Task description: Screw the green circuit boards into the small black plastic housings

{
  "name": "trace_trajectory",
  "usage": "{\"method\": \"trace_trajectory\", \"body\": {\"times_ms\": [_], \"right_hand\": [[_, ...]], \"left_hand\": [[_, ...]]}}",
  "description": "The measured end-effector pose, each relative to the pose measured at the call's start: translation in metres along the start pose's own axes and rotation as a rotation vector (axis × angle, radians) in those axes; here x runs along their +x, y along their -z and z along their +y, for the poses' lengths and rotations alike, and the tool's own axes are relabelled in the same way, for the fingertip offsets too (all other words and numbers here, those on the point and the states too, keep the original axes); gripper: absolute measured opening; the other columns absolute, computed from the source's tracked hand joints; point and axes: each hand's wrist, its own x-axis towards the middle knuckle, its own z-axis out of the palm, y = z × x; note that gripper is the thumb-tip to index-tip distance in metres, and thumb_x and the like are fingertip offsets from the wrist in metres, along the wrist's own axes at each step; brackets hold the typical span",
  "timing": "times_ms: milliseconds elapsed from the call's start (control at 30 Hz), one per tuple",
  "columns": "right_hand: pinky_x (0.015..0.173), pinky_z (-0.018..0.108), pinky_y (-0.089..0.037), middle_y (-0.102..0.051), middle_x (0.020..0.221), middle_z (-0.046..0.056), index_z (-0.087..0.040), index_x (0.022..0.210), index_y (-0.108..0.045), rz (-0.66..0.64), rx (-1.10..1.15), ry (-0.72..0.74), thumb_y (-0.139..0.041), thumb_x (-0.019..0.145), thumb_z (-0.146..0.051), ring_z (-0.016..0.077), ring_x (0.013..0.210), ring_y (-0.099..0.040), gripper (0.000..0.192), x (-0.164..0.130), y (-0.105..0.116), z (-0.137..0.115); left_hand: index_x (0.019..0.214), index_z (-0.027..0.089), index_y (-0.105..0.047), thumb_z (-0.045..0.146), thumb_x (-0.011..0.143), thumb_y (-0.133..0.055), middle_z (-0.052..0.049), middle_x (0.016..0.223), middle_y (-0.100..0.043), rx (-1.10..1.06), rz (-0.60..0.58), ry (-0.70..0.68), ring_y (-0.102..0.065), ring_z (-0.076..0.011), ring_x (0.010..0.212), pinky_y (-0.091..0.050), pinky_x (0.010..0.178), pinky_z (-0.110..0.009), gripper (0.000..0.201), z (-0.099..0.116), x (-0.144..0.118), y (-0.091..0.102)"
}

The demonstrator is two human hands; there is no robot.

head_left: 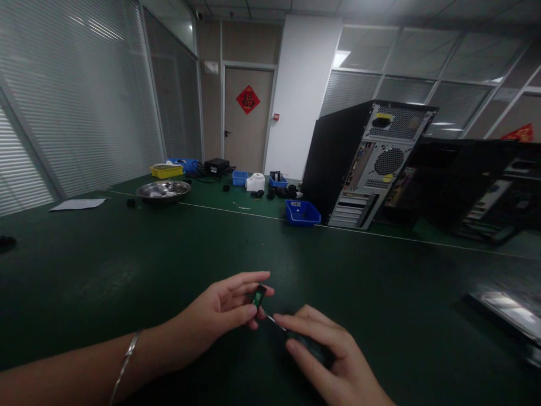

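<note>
Board (257,297); small, green, one end dark; location, please?

Six o'clock of the view; apparently lifted off the bench (190,248); pinched between thumb and fingers of the left hand (228,304); that grasp narrow at board, with the topmost finger stretched out toward three.

Right hand (329,344); condition?

Curled about the dark handle of a tool (276,323); forefinger laid forward; thin, bright shaft aimed toward ten; its tip just beside the left fingertips; contact with board, cannot tell.

Progress, to be entered how?

Done: board in one hand, tool in the other, the two brought near each other; left, by my judgement: whatever tool is to do at board, then the setting down of both, as neither rests on the bench yet; work rated as under way, not finished; whether any part of board is loosened or fastened, too small to tell.

Neighbouring lots, counted from board?

Tray (302,219), blue, at one; tower (338,163), black, rear panel showing, between one and two, just beyond tray; basin (164,198), metal, contents unclear, between ten and eleven; all three well apart from the hands.
</note>
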Motion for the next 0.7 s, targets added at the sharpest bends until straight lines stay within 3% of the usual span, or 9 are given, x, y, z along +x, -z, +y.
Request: {"method": "trace_trajectory", "body": {"times_ms": [167,367,500,700], "right_hand": [[0.076,0.029,-0.049,-0.066,0.094,0.005,-0.029,0.122,-0.065,0.056,-0.001,-0.027,-0.055,0.092,-0.021,0.0191,0.087,-0.064,0.032,0.0014,0.0002,0.0010],[0.070,0.029,-0.049,-0.065,0.091,0.005,-0.027,0.121,-0.066,0.065,-0.038,-0.035,-0.054,0.092,-0.022,0.0195,0.082,-0.064,0.032,0.0008,0.0003,0.0019],[0.068,0.030,-0.049,-0.066,0.088,0.008,-0.024,0.117,-0.069,0.071,-0.075,0.020,-0.054,0.090,-0.019,0.0205,0.079,-0.065,0.032,0.0032,-0.0003,0.0022],[0.064,0.028,-0.050,-0.066,0.085,0.007,-0.024,0.116,-0.070,0.072,-0.091,0.057,-0.054,0.088,-0.016,0.0190,0.075,-0.065,0.033,0.0063,-0.0011,0.0014]], "left_hand": [[0.120,0.020,-0.059,0.019,0.084,-0.065,-0.009,0.121,-0.063,0.066,-0.008,0.006,-0.061,-0.0165,0.094,-0.046,0.080,-0.029,0.037,0.0004,-0.0011,-0.0003],[0.114,0.018,-0.067,0.028,0.087,-0.059,-0.005,0.092,-0.070,0.239,0.055,-0.015,-0.059,-0.0153,0.079,-0.047,0.079,-0.031,0.030,0.0045,-0.0051,-0.0031],[0.109,0.017,-0.070,0.029,0.084,-0.061,-0.007,0.100,-0.069,0.278,0.096,-0.010,-0.059,-0.0156,0.078,-0.047,0.077,-0.031,0.029,0.0095,-0.0057,-0.0058],[0.111,0.022,-0.069,0.026,0.080,-0.068,-0.005,0.110,-0.068,0.209,0.077,0.001,-0.060,-0.0185,0.096,-0.046,0.084,-0.030,0.031,0.0055,-0.0041,-0.0037]]}}
